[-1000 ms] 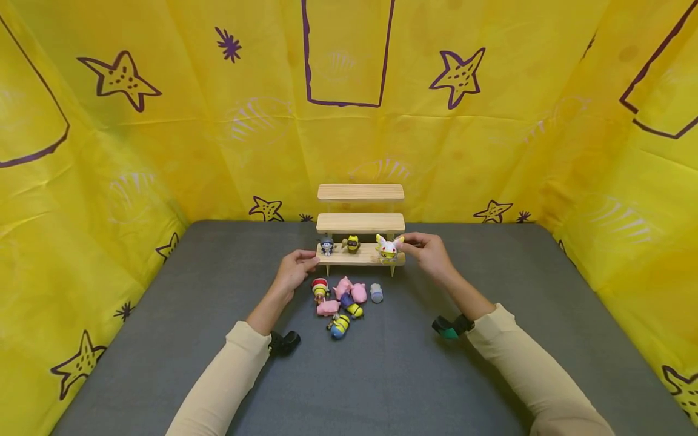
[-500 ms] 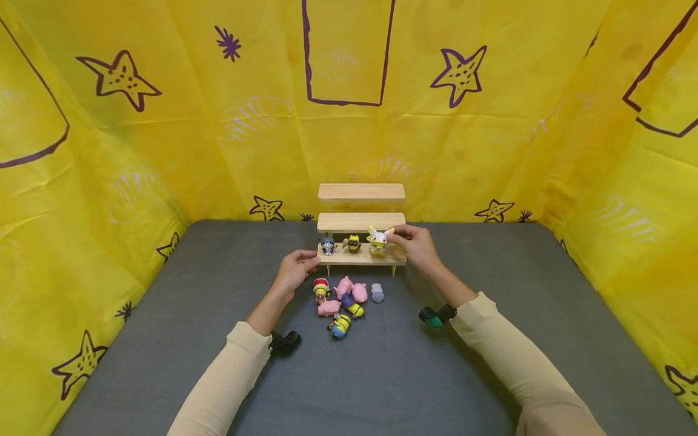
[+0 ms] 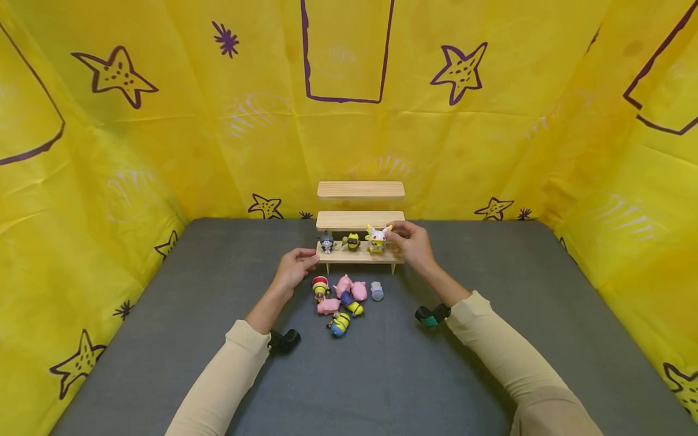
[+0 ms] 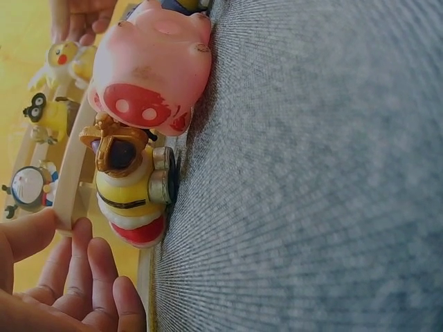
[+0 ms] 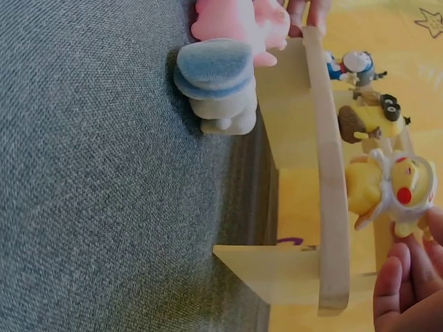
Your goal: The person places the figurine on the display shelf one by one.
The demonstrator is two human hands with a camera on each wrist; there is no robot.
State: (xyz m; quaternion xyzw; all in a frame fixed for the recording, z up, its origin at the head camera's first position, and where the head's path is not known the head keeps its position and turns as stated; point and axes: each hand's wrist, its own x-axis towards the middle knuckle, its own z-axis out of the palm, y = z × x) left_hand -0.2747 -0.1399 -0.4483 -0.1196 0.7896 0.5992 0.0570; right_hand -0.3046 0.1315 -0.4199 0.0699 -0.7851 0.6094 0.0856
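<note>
My left hand (image 3: 292,270) pinches the left end of the lowest step of a three-tier wooden display stand (image 3: 357,257), thumb above and fingers below. With my right hand (image 3: 417,247) I hold a yellow figurine in a white eared hood (image 5: 407,185) by its side, upright at the right part of that step. In the right wrist view its base appears to touch the board. Left of it on the same step stand a yellow figurine with dark goggles (image 3: 352,243) and a grey-capped, white-faced figurine (image 3: 326,244).
Before the stand, on the grey cloth (image 3: 382,375), lie pink pigs (image 4: 156,62), a red-hatted minion (image 4: 131,197), a blue-and-yellow minion (image 3: 340,324), another minion (image 3: 353,304) and a grey figurine with a blue cap (image 5: 218,83). Yellow patterned fabric (image 3: 262,145) walls the back and sides.
My right hand has moved left with the white-hooded figurine, from the step's right end to closer beside the goggled figurine. My left hand stays on the stand.
</note>
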